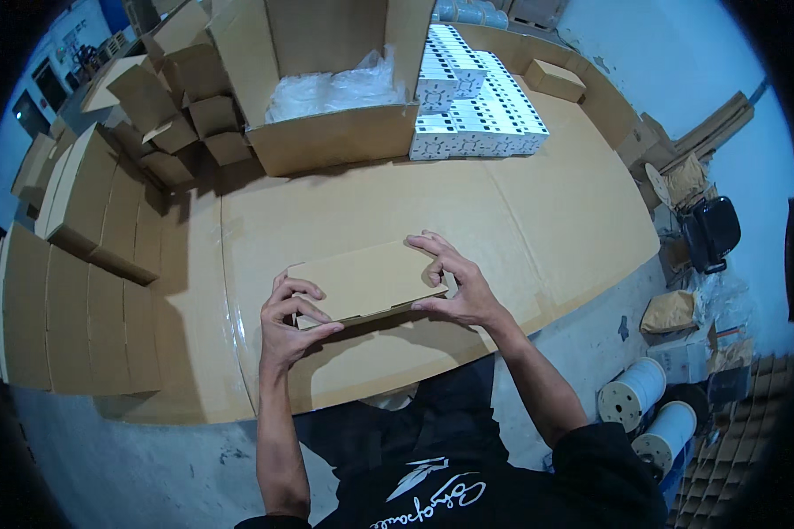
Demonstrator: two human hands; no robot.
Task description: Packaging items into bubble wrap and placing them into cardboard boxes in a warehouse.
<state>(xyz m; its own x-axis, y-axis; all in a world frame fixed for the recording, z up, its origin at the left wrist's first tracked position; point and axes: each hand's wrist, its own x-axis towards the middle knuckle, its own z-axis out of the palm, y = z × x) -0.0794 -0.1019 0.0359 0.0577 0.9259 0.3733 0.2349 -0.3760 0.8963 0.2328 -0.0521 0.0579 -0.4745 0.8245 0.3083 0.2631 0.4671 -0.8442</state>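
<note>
A long, flat brown cardboard box (370, 278) lies in front of me near the table's front edge, its lid down. My left hand (289, 319) grips its left end, thumb along the near edge and fingers curled over the top. At the right end my right hand (454, 284) holds it, with the thumb at the near side and the fingers bent over the far corner. A thin dark gap shows along the near edge under the lid. The inside of the box is hidden.
Cardboard covers the table (397, 203). A large open carton (335, 141) holds clear plastic bags (335, 93). Beside it stand stacked white boxes (481, 128); another brown box (556, 81) lies far right. Flat brown boxes (79, 317) and open cartons (194, 115) fill the left. Spools (631, 392) stand on the floor.
</note>
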